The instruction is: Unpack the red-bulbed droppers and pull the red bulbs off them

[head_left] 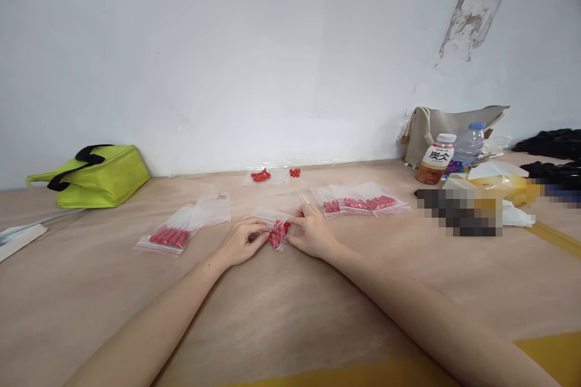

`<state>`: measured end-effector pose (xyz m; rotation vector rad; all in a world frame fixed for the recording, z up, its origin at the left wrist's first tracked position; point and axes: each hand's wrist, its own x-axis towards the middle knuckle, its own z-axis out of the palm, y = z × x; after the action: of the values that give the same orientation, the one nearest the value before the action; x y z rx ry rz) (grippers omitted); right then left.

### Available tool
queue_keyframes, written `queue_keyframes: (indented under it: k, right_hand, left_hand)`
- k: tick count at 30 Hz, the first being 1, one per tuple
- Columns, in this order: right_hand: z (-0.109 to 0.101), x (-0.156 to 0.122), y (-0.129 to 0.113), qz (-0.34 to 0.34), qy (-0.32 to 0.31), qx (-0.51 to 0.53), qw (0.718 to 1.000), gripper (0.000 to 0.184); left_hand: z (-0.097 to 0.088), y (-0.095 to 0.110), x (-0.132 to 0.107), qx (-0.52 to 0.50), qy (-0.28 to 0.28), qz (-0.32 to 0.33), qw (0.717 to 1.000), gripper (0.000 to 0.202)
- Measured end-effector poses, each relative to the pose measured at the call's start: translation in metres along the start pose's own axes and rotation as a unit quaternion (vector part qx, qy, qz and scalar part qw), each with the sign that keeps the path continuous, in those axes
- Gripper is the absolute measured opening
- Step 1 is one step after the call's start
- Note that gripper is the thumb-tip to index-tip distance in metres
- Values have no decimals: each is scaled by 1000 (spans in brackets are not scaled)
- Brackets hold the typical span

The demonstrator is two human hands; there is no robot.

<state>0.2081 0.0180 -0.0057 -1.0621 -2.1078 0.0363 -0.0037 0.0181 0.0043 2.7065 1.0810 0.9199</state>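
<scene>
A clear plastic zip bag (276, 236) with several red stick-like pieces inside lies on the table in front of me, between my hands. At its left side, my left hand (242, 240) pinches the edge with bent fingers. My right hand (312, 233) grips the opposite side, thumb and fingers closed on the plastic. To the left rests a filled bag (167, 237) of red pieces, with flat bags (211, 210) behind it. On the right, several filled bags (358, 201) overlap in a row.
Loose red pieces (261, 176) lie on clear plastic near the wall. A lime-green bag (104, 178) stands at the left. To the right are a tea bottle (434, 160), a clear water bottle (469, 145), a beige bag (415, 133) and a yellow packet (499, 181).
</scene>
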Motion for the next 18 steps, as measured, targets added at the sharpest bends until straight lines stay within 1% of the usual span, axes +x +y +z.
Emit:
queue_keyframes:
  k: [3, 6, 10, 15, 18]
  right_hand:
    - [-4, 1, -2, -20, -30, -5, 999, 22]
    - [-6, 1, -4, -23, -58, -5, 998, 22]
    - [-4, 2, -8, -5, -79, -26, 996, 22]
    - [1, 6, -10, 43, -76, -46, 995, 21]
    - [0, 8, -9, 44, -95, -32, 994, 21]
  left_hand:
    - [-1, 3, 1, 3, -9, 1, 1000, 20]
    - [-3, 5, 2, 1, -14, 3, 1000, 17]
    - [-3, 5, 4, -9, -13, -5, 1000, 16]
    - [-2, 4, 3, -21, -21, -12, 1000, 17]
    - [0, 2, 2, -21, -19, -13, 999, 17]
